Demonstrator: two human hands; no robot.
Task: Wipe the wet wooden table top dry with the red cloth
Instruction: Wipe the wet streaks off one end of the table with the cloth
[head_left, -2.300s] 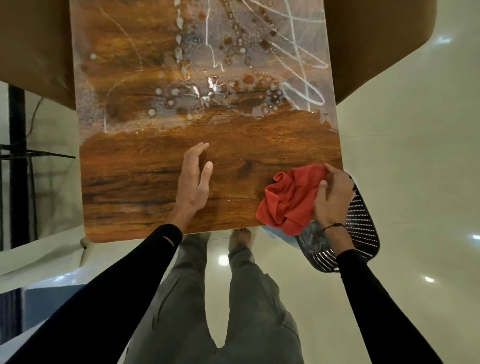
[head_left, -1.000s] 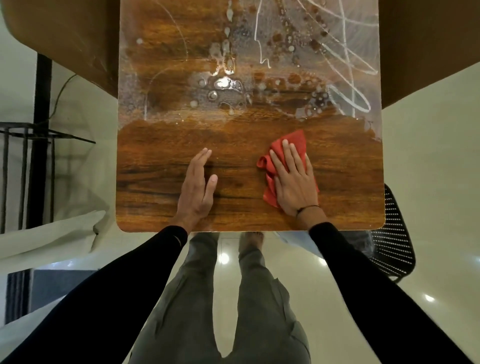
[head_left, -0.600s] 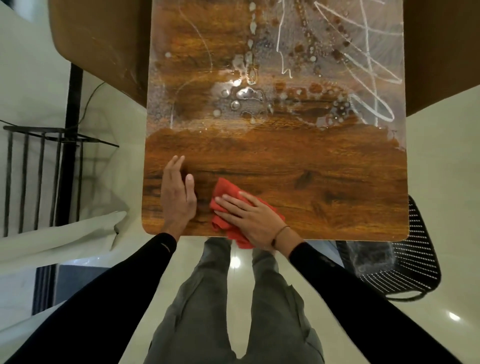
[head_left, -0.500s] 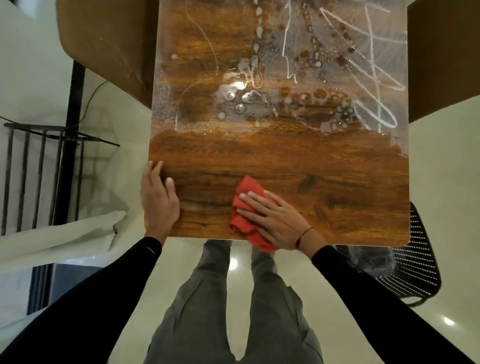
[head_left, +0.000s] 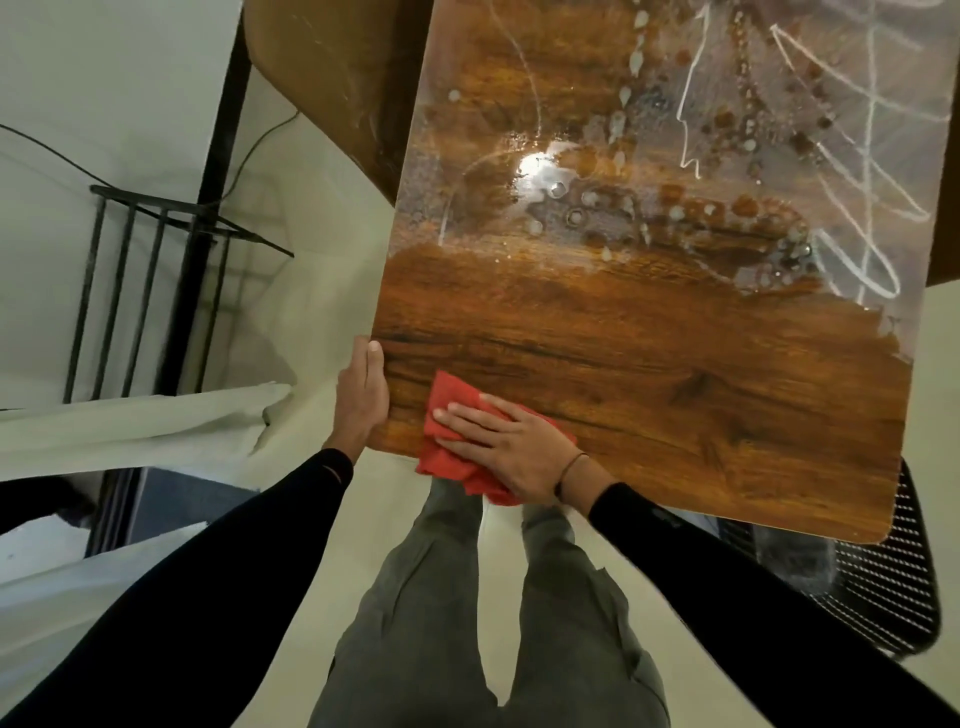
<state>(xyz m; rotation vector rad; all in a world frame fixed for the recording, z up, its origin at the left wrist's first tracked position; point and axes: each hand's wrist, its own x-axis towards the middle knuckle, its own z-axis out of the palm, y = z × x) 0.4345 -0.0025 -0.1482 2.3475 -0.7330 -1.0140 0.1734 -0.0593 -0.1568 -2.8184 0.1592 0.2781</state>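
Observation:
The wooden table top (head_left: 649, 353) fills the upper right of the head view. Its far half is covered with water drops and white streaks (head_left: 675, 171); the near band looks dry. My right hand (head_left: 514, 441) lies flat, fingers spread, pressing the red cloth (head_left: 449, 415) onto the table's near left corner. Part of the cloth hangs over the near edge. My left hand (head_left: 361, 397) grips the table's left edge near that corner, thumb on top.
A black perforated basket (head_left: 878, 587) stands on the floor under the table's near right corner. A black metal rack (head_left: 150, 291) and white sheeting (head_left: 130, 431) are on the left. A brown surface (head_left: 332, 78) lies beyond the table. My legs stand on the pale floor.
My right hand has slid the red cloth from the table's near middle to its near left corner. My left hand has moved off the top onto the left edge.

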